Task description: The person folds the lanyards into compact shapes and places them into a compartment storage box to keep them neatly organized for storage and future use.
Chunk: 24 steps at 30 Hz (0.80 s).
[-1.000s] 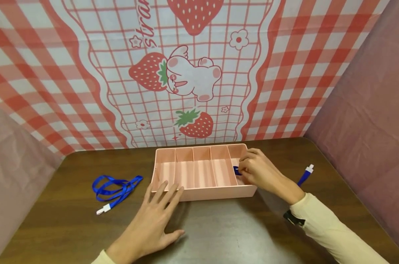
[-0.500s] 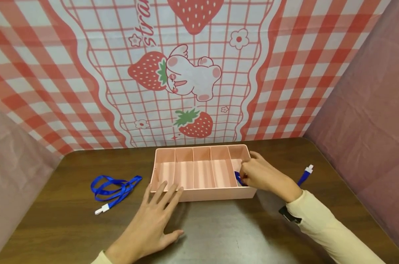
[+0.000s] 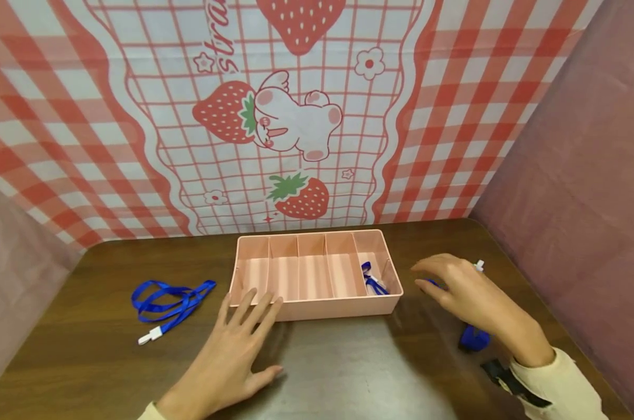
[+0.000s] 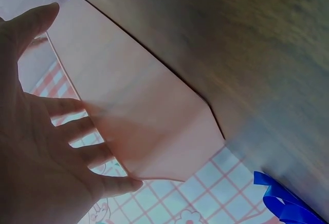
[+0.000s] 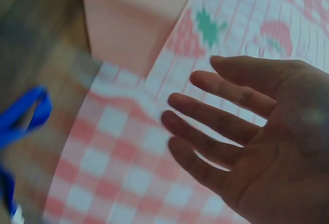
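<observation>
A pink box with several narrow compartments point(image 3: 317, 310) stands near the back of the table. My left hand point(image 3: 222, 356) lies with spread fingers at its front left rim; in the left wrist view the fingertips reach along the box's edge. Inside the rightmost compartment is a folded blue lanyard point(image 3: 373, 281). To the right of the box, my right hand point(image 3: 469, 297) hovers with extended fingers and holds nothing. Another blue lanyard point(image 3: 474, 338) lies beneath it, partly hidden by the hand, its white clip point(image 3: 479, 266) showing beyond. In the right wrist view, the palm point(image 5: 277, 131) is bare.
A third blue lanyard point(image 3: 176, 319) lies loosely looped left of the box, with a white clip point(image 3: 150, 335) toward the front. Behind the brown table point(image 3: 343, 367) hangs a red checked strawberry cloth point(image 3: 301, 128). A pink cloth point(image 3: 547, 151) rises at the right side.
My right hand has let go of the blue lanyard in the rightmost compartment and moved right, over the other lanyard. The left hand stays at the box's rim.
</observation>
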Available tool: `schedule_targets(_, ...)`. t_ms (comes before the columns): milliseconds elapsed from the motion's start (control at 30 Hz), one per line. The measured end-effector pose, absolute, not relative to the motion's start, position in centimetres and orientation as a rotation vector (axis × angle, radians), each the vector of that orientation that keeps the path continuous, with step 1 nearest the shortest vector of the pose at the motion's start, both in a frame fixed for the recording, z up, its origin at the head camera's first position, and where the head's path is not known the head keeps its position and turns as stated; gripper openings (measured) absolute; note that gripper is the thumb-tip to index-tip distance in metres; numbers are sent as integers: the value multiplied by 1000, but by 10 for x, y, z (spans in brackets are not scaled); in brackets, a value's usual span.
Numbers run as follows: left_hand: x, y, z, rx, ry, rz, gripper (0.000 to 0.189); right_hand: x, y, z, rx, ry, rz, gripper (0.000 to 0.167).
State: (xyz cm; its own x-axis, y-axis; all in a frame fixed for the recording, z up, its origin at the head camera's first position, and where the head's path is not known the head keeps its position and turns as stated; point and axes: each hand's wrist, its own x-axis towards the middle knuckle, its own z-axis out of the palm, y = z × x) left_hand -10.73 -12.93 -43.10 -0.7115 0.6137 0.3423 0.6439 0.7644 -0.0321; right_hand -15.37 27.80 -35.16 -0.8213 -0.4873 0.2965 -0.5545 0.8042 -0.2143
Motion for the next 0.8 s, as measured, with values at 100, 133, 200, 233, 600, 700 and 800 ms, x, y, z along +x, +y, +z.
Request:
schedule_targets(100, -108, -130, -431, -969, -2624, -133, 111, -152, 301, -348, 659, -2869, 411, 26)
schedule_targets(133, -108, -131, -432, -970, -2622, -135, 111, -152, 310, -348, 622, -2892, 405, 28)
schedule_targets(200, -108, -131, -432, -969, -2619, -133, 111, -156, 324, -348, 567, -2940, 404, 29)
schedule_targets(233, -108, -132, -432, -968, -2618, -130, 111, -158, 331, -349, 544, -2965, 411, 29)
schedule_targets(600, -107, -131, -433, -974, -2630, -113, 111, -185, 391, -397, 402, -3184, 347, 40)
schedule_targets(700, -107, -130, -433, -975, -2615, -131, 110, -186, 401, -407, 435, -3200, 383, 34)
schedule_targets(800, -108, -131, -432, -976, -2608, -134, 110, -187, 405, -416, 428, -3151, 424, 16)
